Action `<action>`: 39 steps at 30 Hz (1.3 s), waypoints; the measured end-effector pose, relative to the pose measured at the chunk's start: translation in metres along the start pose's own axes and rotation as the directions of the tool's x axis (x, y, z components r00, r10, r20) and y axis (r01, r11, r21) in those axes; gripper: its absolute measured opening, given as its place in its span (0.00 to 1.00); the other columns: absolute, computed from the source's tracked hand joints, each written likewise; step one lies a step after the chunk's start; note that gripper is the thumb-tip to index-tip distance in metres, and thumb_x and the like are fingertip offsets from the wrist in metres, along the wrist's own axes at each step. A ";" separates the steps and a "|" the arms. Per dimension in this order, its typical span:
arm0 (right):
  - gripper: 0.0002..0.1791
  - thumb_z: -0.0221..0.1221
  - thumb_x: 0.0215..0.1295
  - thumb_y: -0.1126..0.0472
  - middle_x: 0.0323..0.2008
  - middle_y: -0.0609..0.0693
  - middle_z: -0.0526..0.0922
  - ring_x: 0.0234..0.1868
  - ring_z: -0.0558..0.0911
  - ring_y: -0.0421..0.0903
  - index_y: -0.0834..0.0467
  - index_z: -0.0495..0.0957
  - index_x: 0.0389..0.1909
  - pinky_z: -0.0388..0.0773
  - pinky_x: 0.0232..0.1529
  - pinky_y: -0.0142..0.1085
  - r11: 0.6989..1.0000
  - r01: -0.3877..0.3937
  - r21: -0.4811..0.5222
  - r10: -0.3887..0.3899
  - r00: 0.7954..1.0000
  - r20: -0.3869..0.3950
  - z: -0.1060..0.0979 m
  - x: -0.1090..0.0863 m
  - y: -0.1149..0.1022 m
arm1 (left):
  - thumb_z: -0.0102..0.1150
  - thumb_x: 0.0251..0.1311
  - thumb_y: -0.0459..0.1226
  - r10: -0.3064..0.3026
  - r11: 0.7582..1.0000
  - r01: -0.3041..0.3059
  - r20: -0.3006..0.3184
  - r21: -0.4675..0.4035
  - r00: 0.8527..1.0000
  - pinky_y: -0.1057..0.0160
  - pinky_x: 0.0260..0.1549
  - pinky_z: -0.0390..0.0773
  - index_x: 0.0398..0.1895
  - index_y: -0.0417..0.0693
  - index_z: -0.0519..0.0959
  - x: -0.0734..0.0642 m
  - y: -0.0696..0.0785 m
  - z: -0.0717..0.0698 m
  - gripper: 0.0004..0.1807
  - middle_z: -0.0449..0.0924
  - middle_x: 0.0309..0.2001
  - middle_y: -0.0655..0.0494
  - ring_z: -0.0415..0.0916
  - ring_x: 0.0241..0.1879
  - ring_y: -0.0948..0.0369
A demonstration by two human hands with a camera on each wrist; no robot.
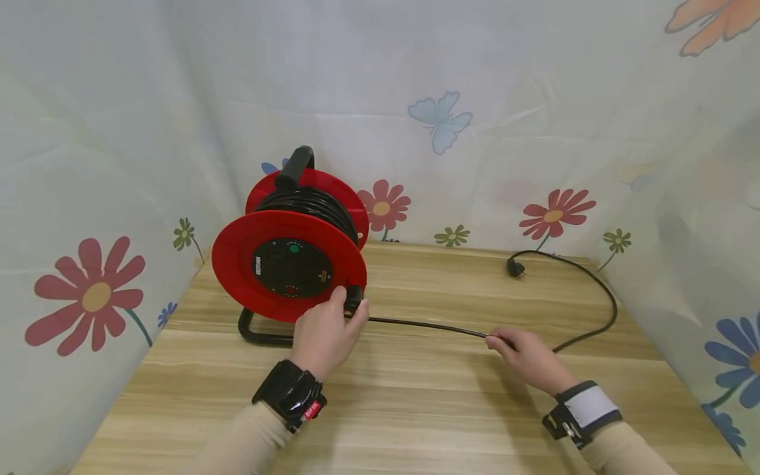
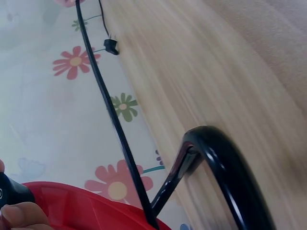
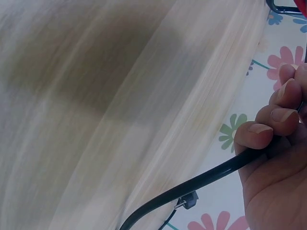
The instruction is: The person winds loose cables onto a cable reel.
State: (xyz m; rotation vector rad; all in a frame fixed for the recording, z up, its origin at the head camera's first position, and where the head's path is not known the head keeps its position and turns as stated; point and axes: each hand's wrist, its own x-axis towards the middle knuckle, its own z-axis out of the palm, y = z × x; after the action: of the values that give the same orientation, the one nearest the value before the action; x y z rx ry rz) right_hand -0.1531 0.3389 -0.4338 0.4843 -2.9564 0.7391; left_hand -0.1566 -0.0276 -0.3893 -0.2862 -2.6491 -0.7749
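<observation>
One cable [image 3: 206,177] is pinched by the right hand [image 1: 528,359]; the left hand [image 1: 323,335] grips the reel's [image 1: 233,267] knob [image 1: 353,297].

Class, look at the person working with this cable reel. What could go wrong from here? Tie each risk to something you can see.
1. The left hand grips the black knob close to the red flange, so turning it might pinch a finger.
2. The right hand holds the cable partway along; if it goes slack, turns could wind on unevenly.
3. The plug lies loose on the tabletop; a pull might drag it across.
</observation>
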 end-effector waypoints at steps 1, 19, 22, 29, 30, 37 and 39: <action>0.16 0.49 0.71 0.49 0.21 0.45 0.70 0.20 0.66 0.38 0.55 0.78 0.34 0.65 0.21 0.34 1.000 -0.001 0.001 0.001 1.000 0.003 0.001 0.001 -0.001 | 0.45 0.63 0.56 -0.002 1.000 0.002 0.002 0.001 1.000 0.64 0.11 0.60 0.30 0.48 0.69 0.000 0.000 0.000 0.21 0.66 0.10 0.57 0.63 0.11 0.61; 0.15 0.49 0.71 0.49 0.23 0.45 0.73 0.22 0.68 0.39 0.54 0.78 0.33 0.67 0.23 0.34 1.000 0.020 0.017 -0.021 0.999 0.027 0.013 0.015 -0.014 | 0.45 0.62 0.57 -0.033 0.999 0.032 0.013 0.010 0.999 0.63 0.10 0.59 0.29 0.48 0.69 -0.011 -0.018 0.015 0.21 0.64 0.10 0.57 0.63 0.11 0.60; 0.16 0.48 0.71 0.48 0.24 0.48 0.75 0.24 0.69 0.39 0.54 0.78 0.34 0.69 0.25 0.36 0.999 0.022 0.025 -0.023 0.999 0.041 0.014 0.017 -0.018 | 0.45 0.62 0.57 -0.040 0.999 0.040 0.015 0.016 0.999 0.63 0.09 0.59 0.29 0.49 0.69 -0.012 -0.022 0.018 0.21 0.64 0.10 0.57 0.63 0.11 0.60; 0.15 0.49 0.71 0.50 0.26 0.50 0.77 0.24 0.70 0.40 0.55 0.79 0.35 0.69 0.26 0.37 0.999 0.039 0.034 -0.041 0.998 0.051 0.017 0.021 -0.025 | 0.45 0.63 0.56 -0.063 0.998 0.062 0.042 0.005 0.997 0.64 0.08 0.54 0.27 0.50 0.68 -0.016 -0.028 0.018 0.20 0.60 0.09 0.60 0.60 0.09 0.61; 0.14 0.50 0.71 0.51 0.26 0.50 0.78 0.24 0.70 0.40 0.55 0.79 0.34 0.70 0.26 0.37 0.998 0.045 0.035 -0.046 0.998 0.049 0.018 0.022 -0.026 | 0.45 0.63 0.56 -0.063 0.998 0.063 0.043 0.004 0.997 0.64 0.08 0.54 0.26 0.50 0.68 -0.017 -0.029 0.018 0.20 0.60 0.09 0.60 0.60 0.09 0.61; 0.13 0.51 0.71 0.53 0.27 0.49 0.80 0.25 0.72 0.39 0.55 0.80 0.36 0.72 0.27 0.37 0.998 0.062 0.028 -0.063 0.997 0.050 0.020 0.026 -0.031 | 0.45 0.62 0.56 -0.075 0.997 0.074 0.047 0.008 0.996 0.65 0.09 0.54 0.33 0.45 0.72 -0.019 -0.036 0.021 0.22 0.60 0.08 0.59 0.60 0.09 0.61; 0.13 0.51 0.71 0.53 0.28 0.49 0.81 0.26 0.72 0.39 0.56 0.80 0.36 0.72 0.28 0.37 0.998 0.058 0.033 -0.060 0.997 0.056 0.021 0.027 -0.033 | 0.45 0.62 0.56 -0.086 0.996 0.085 0.049 0.011 0.995 0.64 0.08 0.56 0.37 0.43 0.74 -0.020 -0.038 0.022 0.24 0.62 0.08 0.58 0.61 0.09 0.60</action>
State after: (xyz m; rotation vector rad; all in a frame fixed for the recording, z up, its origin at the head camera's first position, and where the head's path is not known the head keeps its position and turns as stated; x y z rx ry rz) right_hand -0.1680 0.2937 -0.4343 0.6027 -2.9723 0.7794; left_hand -0.1558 -0.0487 -0.4332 -0.1934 -2.7263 -0.7926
